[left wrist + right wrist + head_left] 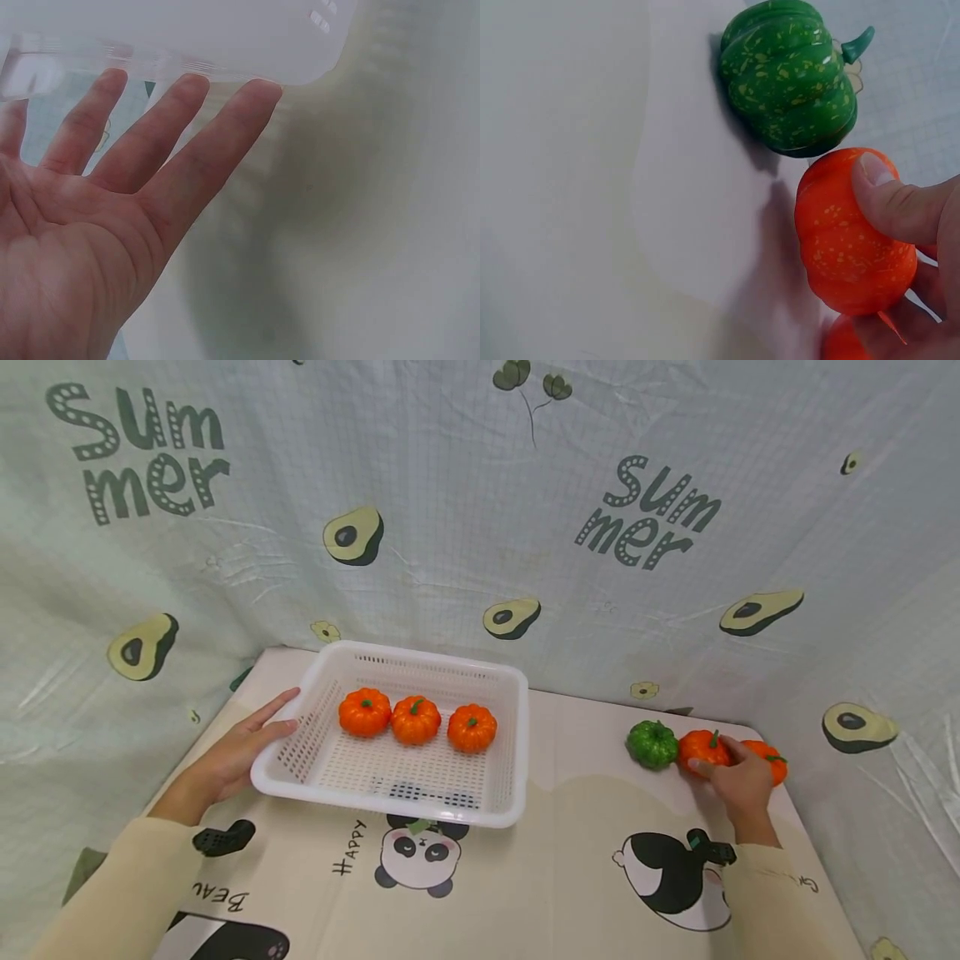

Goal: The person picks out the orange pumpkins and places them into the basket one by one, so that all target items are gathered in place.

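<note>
**Right hand pinches an orange pumpkin; left hand flat against the basket**

Right hand (742, 781): pinching the held pumpkin (847, 251), thumb on one side, fingers curled round the other. The pumpkin sits at the far right end of the table (577, 877), between two neighbours. Whether its base is off the table: cannot tell.

Left hand (228, 756): fingers straight and spread, tips touching the left side of the white basket (390, 809), not wrapped round it.

Doing the grip well, my judgement: thumb and fingers opposed across the widest part, stem left alone. Skin looks smooth and glossy, may slip, so firm, even pressure. Straight up first, before any sideways travel, or it could knock a neighbour. Left hand better as a light brace; pushing could slide the basket.

In the way: green pumpkin (652, 745) just beside the held one on its left; right-end pumpkin (772, 764) close on the other side, partly hidden by the hand. Fingers have little room there.

Around: basket holds three orange ones, all stem up. Left-hand pumpkin (364, 712) and middle pumpkin (416, 720) look to be touching; third pumpkin (472, 728) slightly apart, nearer the right wall. Bare basket floor shows in front of them. Avocado-print cloth (435, 568) hangs behind; panda print (420, 856) on the table, nothing blocking there.
</note>
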The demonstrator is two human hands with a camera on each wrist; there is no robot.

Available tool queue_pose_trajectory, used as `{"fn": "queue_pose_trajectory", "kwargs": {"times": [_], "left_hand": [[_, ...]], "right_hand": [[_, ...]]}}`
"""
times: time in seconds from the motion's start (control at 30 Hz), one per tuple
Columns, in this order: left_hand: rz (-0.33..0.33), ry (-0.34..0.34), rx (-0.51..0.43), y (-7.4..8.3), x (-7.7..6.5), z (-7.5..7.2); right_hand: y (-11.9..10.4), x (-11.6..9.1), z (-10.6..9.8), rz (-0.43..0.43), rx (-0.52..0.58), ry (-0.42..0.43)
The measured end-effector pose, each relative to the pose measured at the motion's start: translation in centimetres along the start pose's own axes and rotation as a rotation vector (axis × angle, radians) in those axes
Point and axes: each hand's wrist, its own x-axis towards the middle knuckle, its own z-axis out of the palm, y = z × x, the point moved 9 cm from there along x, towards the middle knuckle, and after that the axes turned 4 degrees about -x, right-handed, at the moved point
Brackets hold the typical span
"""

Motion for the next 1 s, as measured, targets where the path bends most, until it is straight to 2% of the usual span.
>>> {"fn": "queue_pose_trajectory", "kwargs": {"times": [0.2,0.43,0.6,1.0], "left_hand": [[-0.003,-0.003,-0.014,-0.1,-0.1,0.1],[0.012,-0.009,0.0,-0.2,0.1,0.0],[0.01,-0.007,0.005,-0.1,-0.1,-0.1],[0.011,-0.009,0.015,-0.2,0.1,-0.1]], "right_hand": [[-0.5,-0.3,-0.8,0.02,0.018,0.021],[-1.8,-0.7,-2.2,-0.017,0.011,0.1],[-2.9,-0.8,-2.2,-0.021,0.053,0.085],[-5.8,-2.3,-2.5,-0.056,0.079,0.05]]}}
